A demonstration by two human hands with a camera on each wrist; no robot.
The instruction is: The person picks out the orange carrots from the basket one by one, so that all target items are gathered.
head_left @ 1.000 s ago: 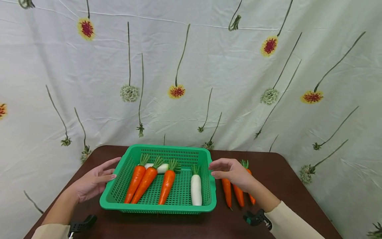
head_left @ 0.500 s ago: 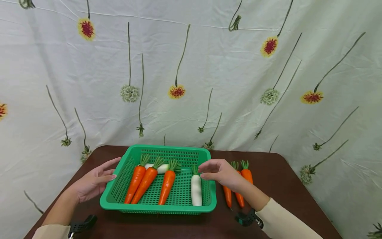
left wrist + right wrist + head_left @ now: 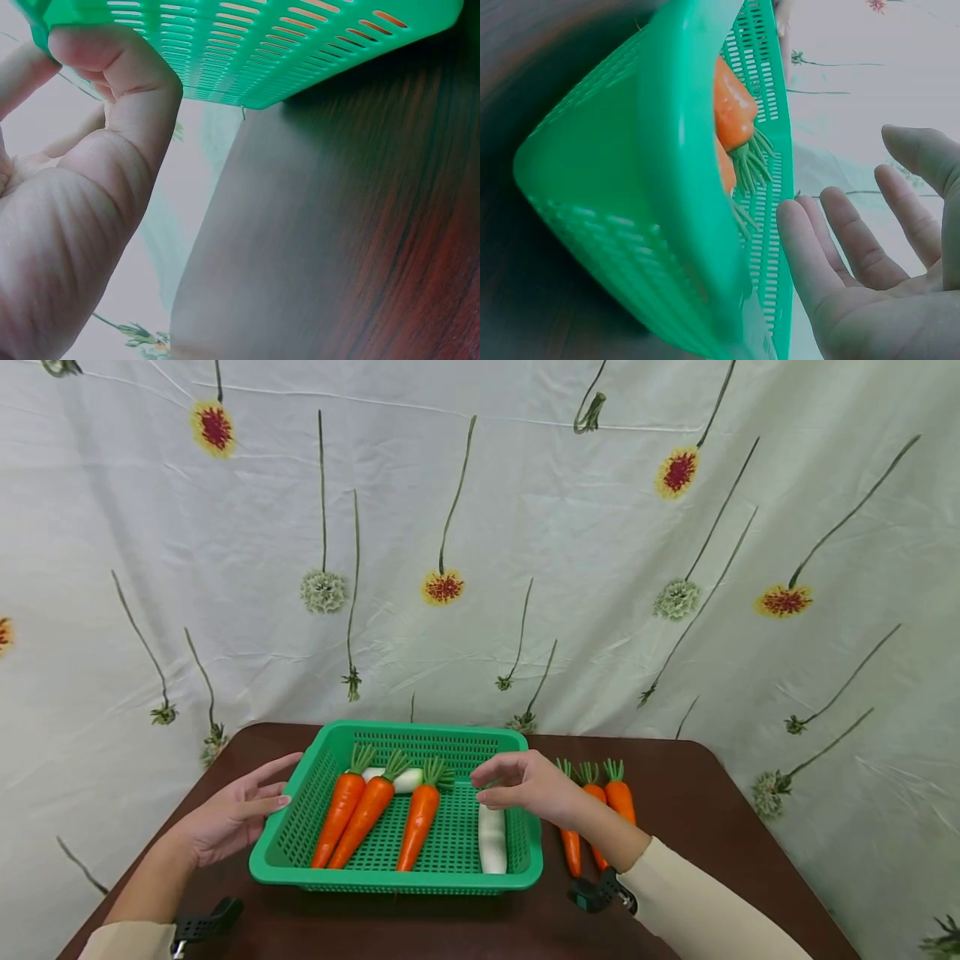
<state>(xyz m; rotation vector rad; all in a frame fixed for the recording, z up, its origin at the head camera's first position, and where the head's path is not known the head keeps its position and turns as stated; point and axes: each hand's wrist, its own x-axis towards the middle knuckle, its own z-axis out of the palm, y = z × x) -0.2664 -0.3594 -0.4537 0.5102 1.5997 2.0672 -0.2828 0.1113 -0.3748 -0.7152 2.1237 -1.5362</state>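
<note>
White radish (image 3: pixel 492 843) lies inside the green basket (image 3: pixel 397 879); your right grip (image 3: pixel 531 788) has shifted over its far end, loosely parted, holding nothing, so it looks reachable; left grip (image 3: pixel 231 821), relaxed, touches the basket.

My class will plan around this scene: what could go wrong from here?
1. The right hand, holding nothing, is above the white radish and hides its far end in the head view, so a grip there might miss.
2. The left hand touches the green basket; a push could slide it.
3. The right forearm crosses above the carrots beside the basket; lowering it might roll them.
</note>
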